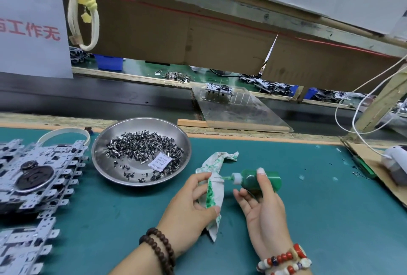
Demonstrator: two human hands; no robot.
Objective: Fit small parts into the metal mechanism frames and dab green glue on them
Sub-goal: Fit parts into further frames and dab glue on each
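From the head camera we look down on a green bench [308, 219]. Our right hand [262, 208] holds a green glue bottle [259, 178] lying sideways, its white nozzle and thin needle tip pointing left; the fingers [261, 172] curl over the bottle's top and the thumb sits beneath it. Our left hand [191, 204] grips a crumpled white cloth [214, 188] stained with green glue, thumb and fingers pinching it near its middle. The needle tip touches the cloth just above that pinch. Both hands hover low over the near middle of the bench, close together.

To the left and a little farther away stands a round steel dish [99, 155] holding a heap of small dark parts [143, 144] and a small printed paper label [160, 161]. At the far left of the bench lie stacks of metal mechanism frames [39, 177], the top one carrying a dark round wheel; another stack shows at the near left corner.

Beyond the bench's far edge runs a dark conveyor belt [110, 98], and a clear plastic sheet [237, 109] slopes across it with 1 assembled frame on it. White cables [352, 124] hang at the far right. A cream knotted cord [82, 8] hangs at the upper left beside a white notice with red characters [30, 21].
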